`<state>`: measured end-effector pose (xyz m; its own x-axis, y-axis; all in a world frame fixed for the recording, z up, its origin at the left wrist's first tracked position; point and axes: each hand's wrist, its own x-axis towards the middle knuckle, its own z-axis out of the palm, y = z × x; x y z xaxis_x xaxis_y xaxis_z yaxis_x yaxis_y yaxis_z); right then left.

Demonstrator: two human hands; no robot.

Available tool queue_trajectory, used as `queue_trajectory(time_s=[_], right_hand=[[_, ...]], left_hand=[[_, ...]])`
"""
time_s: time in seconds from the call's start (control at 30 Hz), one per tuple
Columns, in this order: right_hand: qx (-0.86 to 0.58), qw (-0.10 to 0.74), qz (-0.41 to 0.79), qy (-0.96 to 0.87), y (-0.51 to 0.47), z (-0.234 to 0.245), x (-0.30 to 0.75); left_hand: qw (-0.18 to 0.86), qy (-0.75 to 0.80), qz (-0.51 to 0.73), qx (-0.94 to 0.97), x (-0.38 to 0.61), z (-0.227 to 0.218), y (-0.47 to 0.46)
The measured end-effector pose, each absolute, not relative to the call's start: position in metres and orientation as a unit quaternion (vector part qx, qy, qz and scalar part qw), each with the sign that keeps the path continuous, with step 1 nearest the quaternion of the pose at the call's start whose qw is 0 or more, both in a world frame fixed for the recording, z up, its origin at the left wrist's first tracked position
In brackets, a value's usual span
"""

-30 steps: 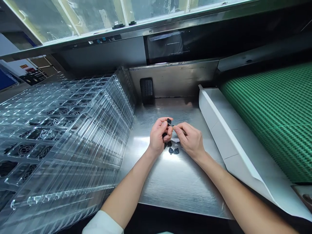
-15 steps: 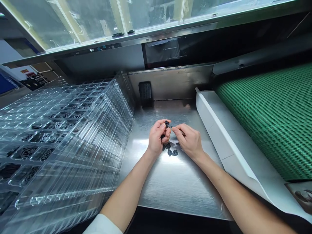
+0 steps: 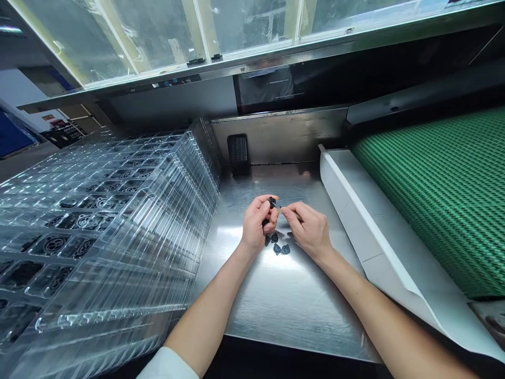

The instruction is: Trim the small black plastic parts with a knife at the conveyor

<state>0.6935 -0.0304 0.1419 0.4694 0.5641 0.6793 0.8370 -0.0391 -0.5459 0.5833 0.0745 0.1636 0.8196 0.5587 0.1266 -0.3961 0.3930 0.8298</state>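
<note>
My left hand (image 3: 257, 221) is closed on a small black round part (image 3: 272, 202), held up between thumb and forefinger. Something else black shows under its curled fingers, too hidden to name. Close on the right, my right hand (image 3: 310, 229) pinches a thin tool (image 3: 279, 207) whose tip points at the part; most of it is covered by the fingers. Below the hands, several loose black parts (image 3: 285, 249) of like shape lie on the steel worktop (image 3: 272, 300).
A tall stack of clear plastic trays (image 3: 173, 210) with black parts in its pockets stands to the left. On the right, a white guard rail (image 3: 366, 242) borders a green conveyor belt (image 3: 442, 195). A black ribbed object (image 3: 238, 150) leans against the back wall.
The whole view has shifted slightly, so things sit a little further right and lower. Both hands keep the same hold on the part and the thin tool.
</note>
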Motion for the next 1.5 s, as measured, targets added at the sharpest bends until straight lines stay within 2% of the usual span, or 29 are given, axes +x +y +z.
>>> queue_trajectory(time_s=[1.5], right_hand=[[-0.706, 0.464, -0.182, -0.503, -0.0323, 0.1474, 0.693]], left_hand=[[0.82, 0.093, 0.293, 0.482, 0.5812, 0.1679, 0.0731]])
